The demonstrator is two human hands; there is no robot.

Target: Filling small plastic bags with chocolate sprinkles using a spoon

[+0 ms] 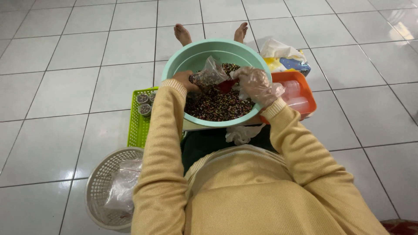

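- Hands meet over the near half of a mint-green basin [174,61] that rests on the person's lap, both reaching forward from yellow sleeves
- Left hand [184,80], bare, is closed on the mouth of a small clear plastic bag [210,74], which slants up and away toward the basin's far rim and already holds some of the mix
- Right hand [256,85], in a thin clear glove, grips a small red scoop [226,85] whose tip points left, touching or just at the bag's opening
- Scoop and bag lie between the two hands, so neither is clearly nearer; the bag's long axis runs from the left hand toward the upper right
- Dark multicoloured sprinkles [220,106] fill the basin's bottom just below both hands
- Left of the basin stands a green mesh tray [136,126] with small filled cups [144,109]; a white round basket [102,182] lies nearer
- Right of the basin sits an orange tub [307,93] of clear containers, with a crumpled packet [285,58] beyond
- Nothing stands between scoop and bag
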